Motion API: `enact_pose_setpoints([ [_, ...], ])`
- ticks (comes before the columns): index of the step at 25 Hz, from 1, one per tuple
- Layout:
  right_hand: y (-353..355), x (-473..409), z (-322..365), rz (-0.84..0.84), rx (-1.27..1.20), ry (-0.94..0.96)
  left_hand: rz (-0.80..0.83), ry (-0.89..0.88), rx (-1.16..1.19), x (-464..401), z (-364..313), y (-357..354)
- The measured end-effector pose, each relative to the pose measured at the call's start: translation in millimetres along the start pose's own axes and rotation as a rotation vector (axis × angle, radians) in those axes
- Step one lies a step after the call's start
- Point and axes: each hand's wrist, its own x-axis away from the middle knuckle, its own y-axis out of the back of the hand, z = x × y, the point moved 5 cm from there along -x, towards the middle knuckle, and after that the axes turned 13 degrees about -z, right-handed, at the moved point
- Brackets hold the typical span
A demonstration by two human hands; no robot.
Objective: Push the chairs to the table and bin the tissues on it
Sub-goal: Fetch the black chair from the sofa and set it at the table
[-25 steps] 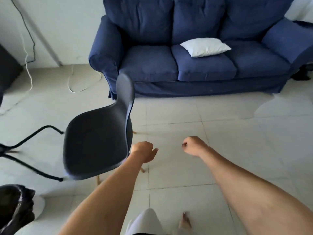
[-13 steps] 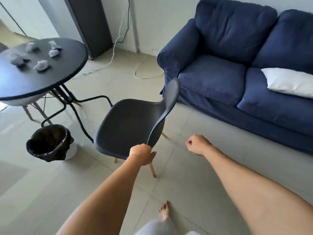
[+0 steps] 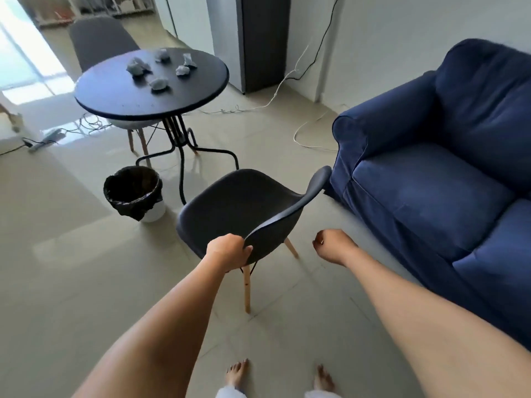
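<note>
Nearby, bin [image 3: 135, 193] — black-lined, contents unclear

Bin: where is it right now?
In the head view, the bin stands on the floor at left of centre, beside the round table's metal legs and left of the dark chair the left hand holds.

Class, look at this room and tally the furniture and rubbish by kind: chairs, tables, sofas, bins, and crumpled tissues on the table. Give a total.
Chairs: 3 (dark plastic chair with wooden legs, dark chair behind the table, white chair under the table)
Round black tables: 1
Blue fabric sofas: 1
White bins with black liner: 1
Crumpled white tissues: 5
Total: 11
</note>
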Motion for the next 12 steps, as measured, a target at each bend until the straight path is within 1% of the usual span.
enact_pose_setpoints([
  [4, 27.2, -22.4, -19.3, -0.015, -0.078, 0.069, -0.063, 0.248, 0.103, 3.9, -6.9, 10.4],
  [6, 42.9, -38.3, -27.3, -0.035, -0.162, 0.049, -0.095, 0.407, 0.193, 3.6, -5.7, 14.6],
  [10, 70.3, -82.9, -31.9, -0.103, -0.406, -0.135, -0.160, 0.840, 0.636, -1.4, -6.5, 16.5],
  [12, 79.3, -107.3, -26.2, -0.129, -0.514, -0.217, -0.148, 1.041, 0.895, -5.5, -12.1, 11.7],
])
